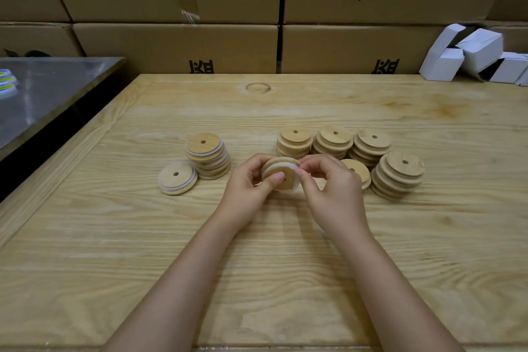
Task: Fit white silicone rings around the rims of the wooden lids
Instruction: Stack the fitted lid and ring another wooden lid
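Holding the wooden lid [283, 173] tilted, face toward me, above the table [257, 266]: left hand [248, 188] grips it, right hand [331, 188] pinches the white ring [297, 184] at its rim. Right, four bare stacks [333, 143], one loose lid [358, 170]; left, one ringed stack [208, 156], one ringed lid [177, 178].

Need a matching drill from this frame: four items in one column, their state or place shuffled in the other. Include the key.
Items
1. held lid
2. left stack
3. right stacks
4. white cartons

States or places
A. bare wood, no rings
B. white ring being fitted
C. back right of the table
D. rings already on

Pairs: 1-B, 2-D, 3-A, 4-C
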`<state>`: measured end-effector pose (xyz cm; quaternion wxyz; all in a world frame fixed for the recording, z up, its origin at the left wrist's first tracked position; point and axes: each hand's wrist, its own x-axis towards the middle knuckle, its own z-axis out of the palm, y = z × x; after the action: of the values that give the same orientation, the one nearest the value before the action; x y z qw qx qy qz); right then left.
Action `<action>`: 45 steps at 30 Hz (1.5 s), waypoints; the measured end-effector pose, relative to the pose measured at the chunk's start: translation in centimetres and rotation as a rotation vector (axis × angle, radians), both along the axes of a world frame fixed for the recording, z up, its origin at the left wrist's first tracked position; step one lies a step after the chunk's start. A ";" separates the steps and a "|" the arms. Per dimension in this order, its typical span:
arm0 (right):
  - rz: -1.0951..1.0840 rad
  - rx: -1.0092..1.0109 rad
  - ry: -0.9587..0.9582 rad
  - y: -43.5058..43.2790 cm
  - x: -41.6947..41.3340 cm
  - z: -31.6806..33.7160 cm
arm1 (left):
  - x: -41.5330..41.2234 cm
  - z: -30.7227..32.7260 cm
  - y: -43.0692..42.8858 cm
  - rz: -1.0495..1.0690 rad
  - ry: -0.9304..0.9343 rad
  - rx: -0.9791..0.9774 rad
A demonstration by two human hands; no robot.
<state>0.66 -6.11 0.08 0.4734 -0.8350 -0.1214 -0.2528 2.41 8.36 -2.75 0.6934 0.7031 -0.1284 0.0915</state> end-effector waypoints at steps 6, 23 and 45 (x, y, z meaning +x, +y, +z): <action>0.012 0.035 -0.006 0.2 0.1 -0.1 | 0.0 0.2 0.1 0.011 -0.030 -0.004; 0.079 -0.057 -0.009 -0.1 -0.2 0.6 | -0.3 0.1 0.5 -0.136 0.119 -0.236; -0.001 0.137 0.253 0.3 0.0 0.1 | 0.1 0.1 0.5 -0.058 0.177 -0.307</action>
<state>0.62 -5.79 0.19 0.5408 -0.8259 -0.0426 -0.1535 2.52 8.81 -2.62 0.8034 0.5905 -0.0716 0.0277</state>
